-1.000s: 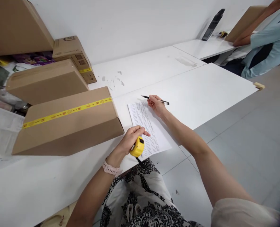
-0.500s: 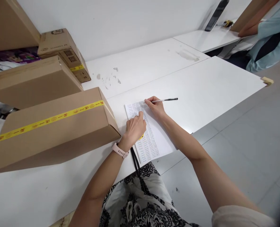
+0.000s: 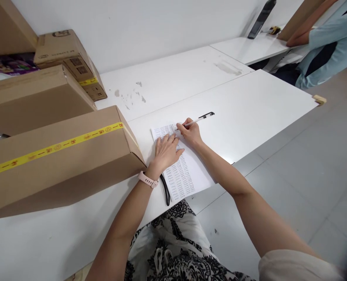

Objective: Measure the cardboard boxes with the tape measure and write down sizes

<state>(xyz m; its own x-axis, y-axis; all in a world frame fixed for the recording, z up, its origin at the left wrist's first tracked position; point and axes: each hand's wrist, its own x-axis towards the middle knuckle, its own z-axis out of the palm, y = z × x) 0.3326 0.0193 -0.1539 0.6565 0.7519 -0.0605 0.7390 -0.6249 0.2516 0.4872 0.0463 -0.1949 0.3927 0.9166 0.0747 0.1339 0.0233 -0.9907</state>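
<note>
A sheet of paper (image 3: 195, 171) with columns of small writing lies on the white table near its front edge. My left hand (image 3: 167, 150) rests flat on the sheet's left side, fingers spread across the columns. In my right hand (image 3: 191, 134) is a pen (image 3: 201, 118), white with a black clip end, tilted up to the right. Its tip is at the upper part of the writing, just beyond my left fingertips. A black strap (image 3: 165, 189) lies beside the sheet's lower left edge.
A taped cardboard box (image 3: 62, 164) stands close to my left forearm, with more boxes (image 3: 70, 58) behind it. The white table (image 3: 244, 113) extends right to a corner guard (image 3: 319, 100). At the far right, a person in a light blue top (image 3: 328, 50) is beside a dark bottle (image 3: 261, 19).
My left hand has gone from a pointing index finger to a flat, spread palm on the paper. The pen has tilted more upright, and the yellow thing under my left hand no longer shows.
</note>
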